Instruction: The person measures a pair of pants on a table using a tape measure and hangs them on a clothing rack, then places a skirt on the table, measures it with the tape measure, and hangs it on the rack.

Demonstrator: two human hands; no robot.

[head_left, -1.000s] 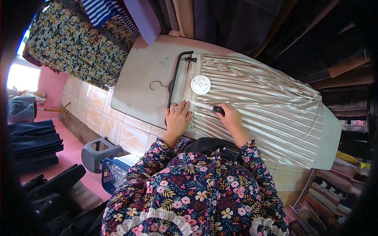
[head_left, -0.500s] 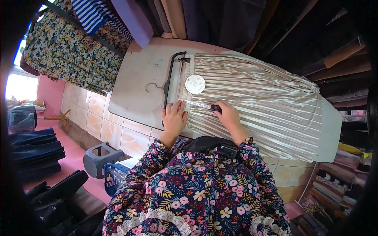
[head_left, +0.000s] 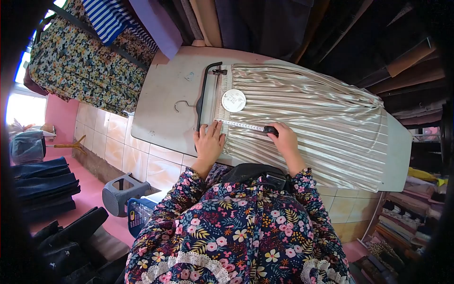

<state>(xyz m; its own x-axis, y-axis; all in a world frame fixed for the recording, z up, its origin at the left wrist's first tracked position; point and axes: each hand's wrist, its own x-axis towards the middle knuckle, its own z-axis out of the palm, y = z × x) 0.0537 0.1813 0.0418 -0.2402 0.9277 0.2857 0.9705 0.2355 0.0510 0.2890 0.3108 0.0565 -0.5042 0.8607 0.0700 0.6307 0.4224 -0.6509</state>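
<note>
A shiny cream pleated skirt point(head_left: 302, 128) lies flat on the table, its waistband toward the left and clipped to a black hanger point(head_left: 200, 99). My left hand point(head_left: 209, 142) rests on the waistband with fingers spread; its fingertips press down by the end of the white tape. In my right hand point(head_left: 285, 144) is the black case of a tape measure point(head_left: 270, 130), gripped over the pleats. The white blade point(head_left: 243, 125) runs straight across the skirt between both hands. A round white printed disc point(head_left: 233, 100) lies on the skirt near the waistband, beyond the tape.
The skirt lies on a pale table point(head_left: 163, 102). Clothes hang behind it, including a floral garment point(head_left: 90, 61) at left. A grey stool point(head_left: 120, 194) and a blue basket point(head_left: 138, 215) stand on the floor at lower left. Folded fabrics point(head_left: 402, 222) are stacked at right.
My right hand has moved a little to the right with the tape case, so more of the white blade is drawn out. My left hand stays on the waistband.
</note>
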